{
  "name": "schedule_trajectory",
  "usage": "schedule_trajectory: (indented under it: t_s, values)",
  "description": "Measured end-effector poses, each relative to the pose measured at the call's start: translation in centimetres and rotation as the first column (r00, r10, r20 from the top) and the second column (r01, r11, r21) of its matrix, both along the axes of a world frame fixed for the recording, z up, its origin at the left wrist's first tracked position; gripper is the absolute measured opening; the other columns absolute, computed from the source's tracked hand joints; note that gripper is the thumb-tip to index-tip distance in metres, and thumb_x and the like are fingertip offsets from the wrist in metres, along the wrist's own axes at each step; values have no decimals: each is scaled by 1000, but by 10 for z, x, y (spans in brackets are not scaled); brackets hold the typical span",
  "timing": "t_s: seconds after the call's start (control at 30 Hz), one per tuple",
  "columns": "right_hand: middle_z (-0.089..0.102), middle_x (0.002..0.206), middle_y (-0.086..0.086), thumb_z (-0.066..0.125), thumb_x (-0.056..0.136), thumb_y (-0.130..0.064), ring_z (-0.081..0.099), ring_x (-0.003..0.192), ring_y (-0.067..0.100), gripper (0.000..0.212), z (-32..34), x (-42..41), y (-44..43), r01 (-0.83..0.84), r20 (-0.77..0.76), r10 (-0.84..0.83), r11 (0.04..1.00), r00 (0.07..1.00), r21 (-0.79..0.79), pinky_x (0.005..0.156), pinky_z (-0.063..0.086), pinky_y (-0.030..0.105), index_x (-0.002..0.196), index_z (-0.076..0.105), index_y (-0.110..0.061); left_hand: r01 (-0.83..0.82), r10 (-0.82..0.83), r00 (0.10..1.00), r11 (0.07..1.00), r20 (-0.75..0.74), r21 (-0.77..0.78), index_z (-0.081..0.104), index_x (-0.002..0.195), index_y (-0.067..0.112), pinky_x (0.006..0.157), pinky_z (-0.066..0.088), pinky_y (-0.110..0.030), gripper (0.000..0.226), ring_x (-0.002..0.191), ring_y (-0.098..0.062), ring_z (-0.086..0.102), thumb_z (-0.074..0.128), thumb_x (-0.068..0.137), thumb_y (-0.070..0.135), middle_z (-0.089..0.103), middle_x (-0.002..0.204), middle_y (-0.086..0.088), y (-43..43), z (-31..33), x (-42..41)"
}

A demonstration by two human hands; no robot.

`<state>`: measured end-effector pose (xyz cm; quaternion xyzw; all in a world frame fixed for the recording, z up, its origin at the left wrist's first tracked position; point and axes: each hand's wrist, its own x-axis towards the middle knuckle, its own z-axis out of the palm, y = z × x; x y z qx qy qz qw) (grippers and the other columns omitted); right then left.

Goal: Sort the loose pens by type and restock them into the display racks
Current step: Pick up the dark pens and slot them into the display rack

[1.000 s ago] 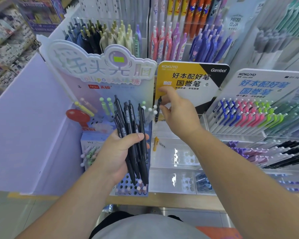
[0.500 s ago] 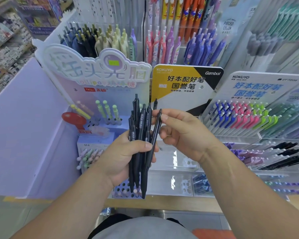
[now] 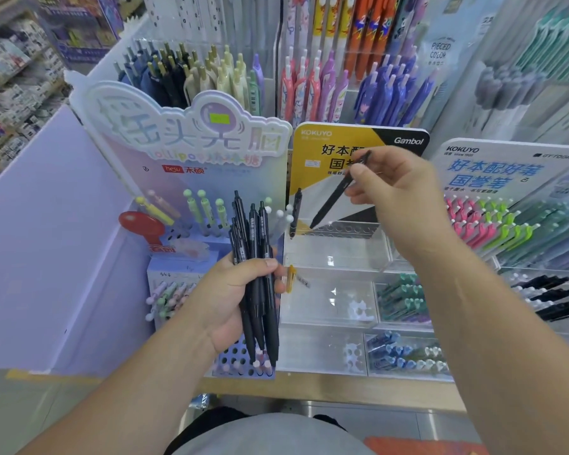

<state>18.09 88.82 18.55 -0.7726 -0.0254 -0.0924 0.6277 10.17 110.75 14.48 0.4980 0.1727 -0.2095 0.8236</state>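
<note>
Change: the right hand [image 3: 401,192], which was at the bundle half a second ago, has lifted up and to the right with one pen drawn free.
Lavender panel [image 3: 46,241]: a flat, matte board filling the left of the frame.
Pastel rack [image 3: 191,149]: a glossy cloud-shaped header in the upper left centre, with round-topped pens standing in a holed blue base below it.
Left hand [image 3: 224,300]: at lower centre, fingers and thumb wrapped tightly round the pens.
Black pen bundle [image 3: 255,257]: slim, matte barrels with clips, fanned upward, tips down by the holed base.
Standing pen [image 3: 296,211]: black, upright at the left end of the clear rack's top row.
Clear rack [image 3: 342,254]: glossy, see-through stepped tiers at centre, with round holes along the top row.
Single pen [image 3: 334,200]: black and matte, slanted, its tip low and left just over the holed row; whether it touches cannot be told.
Right hand: thumb and fingertips pinch the pen's upper half.
Yellow card [image 3: 312,178]: smooth yellow and black print behind the pen.
Right display [image 3: 493,172]: a white header in the right of the frame, above slanted pink and green pens.
</note>
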Motion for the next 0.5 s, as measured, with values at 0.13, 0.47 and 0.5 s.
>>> schedule_trajectory:
  t_s: [0.13,0.47,0.5]
  values:
    - [69,85,-10,65,94,-13,70,77,12,16,-14,8,15,-6,75,23,977,997,-213,75,61,35,103,65,-27,5,-5,1000,1000,20,11,64,105,7,53,51,-32,39,61,-20,62,70,67,13,66,75,-8,0,1,2]
    - [68,90,-5,66,93,-20,65,82,12,19,-36,15,30,-20,108,69,916,992,-401,80,57,38,112,69,-21,-13,13,1000,1000,9,-9,63,104,7,52,51,-31,38,62,-19,61,70,66,12,66,75,-8,3,2,-1]
    - [66,89,-8,67,93,-19,63,79,7,20,-38,15,31,-16,116,73,902,991,-431,79,57,34,112,70,-19,-11,11,1000,1000,13,-9,63,104,7,52,51,-31,39,62,-19,61,70,66,12,66,75,-8,3,2,-2]
